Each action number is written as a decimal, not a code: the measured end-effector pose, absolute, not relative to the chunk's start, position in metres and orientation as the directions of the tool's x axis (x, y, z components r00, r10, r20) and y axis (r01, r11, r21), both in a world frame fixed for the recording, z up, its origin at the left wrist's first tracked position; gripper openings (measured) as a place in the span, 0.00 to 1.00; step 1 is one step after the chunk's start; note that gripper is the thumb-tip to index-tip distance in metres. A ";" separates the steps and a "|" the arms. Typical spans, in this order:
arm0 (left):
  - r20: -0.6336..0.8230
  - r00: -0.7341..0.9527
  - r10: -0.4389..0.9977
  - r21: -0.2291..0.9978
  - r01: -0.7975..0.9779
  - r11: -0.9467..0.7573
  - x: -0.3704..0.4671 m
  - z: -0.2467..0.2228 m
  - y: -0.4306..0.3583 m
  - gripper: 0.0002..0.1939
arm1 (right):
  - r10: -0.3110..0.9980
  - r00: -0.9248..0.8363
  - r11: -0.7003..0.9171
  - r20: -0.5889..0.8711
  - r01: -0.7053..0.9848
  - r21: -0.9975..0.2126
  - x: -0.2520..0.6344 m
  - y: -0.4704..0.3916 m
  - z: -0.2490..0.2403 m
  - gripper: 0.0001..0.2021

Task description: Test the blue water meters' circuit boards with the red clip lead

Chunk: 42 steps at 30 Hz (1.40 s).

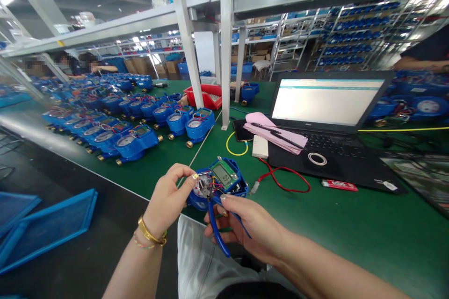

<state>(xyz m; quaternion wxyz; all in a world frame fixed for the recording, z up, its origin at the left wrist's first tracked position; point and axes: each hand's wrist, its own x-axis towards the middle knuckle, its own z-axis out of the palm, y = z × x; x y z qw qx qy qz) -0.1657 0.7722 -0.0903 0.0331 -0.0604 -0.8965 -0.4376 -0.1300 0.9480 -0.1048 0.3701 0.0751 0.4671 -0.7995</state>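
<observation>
My right hand (245,222) is closed around a pair of pliers with blue handles (218,233). Their metal jaws reach over the dial side of a blue water meter (199,203) at the table's front edge. On that meter a green circuit board (228,168) carries a lit digit display, and thin coloured wires (213,181) run beside it. My left hand (171,191) is at the meter's left side, thumb and finger pinched together near the plier jaws. What sits between those fingertips is too small to make out.
Rows of blue meters (129,145) fill the left of the green table. A shelf post (227,56) stands behind, beside a red bin (212,98). On the right are a laptop (326,103), pink papers (273,133) and a red cable (287,189). Other people sit at the far left.
</observation>
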 end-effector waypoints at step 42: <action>0.048 -0.966 0.254 0.701 0.214 0.680 -0.219 -0.156 0.820 0.51 | -0.173 -0.957 -0.266 -0.233 0.274 -0.924 -0.137 1.037 -0.152 0.19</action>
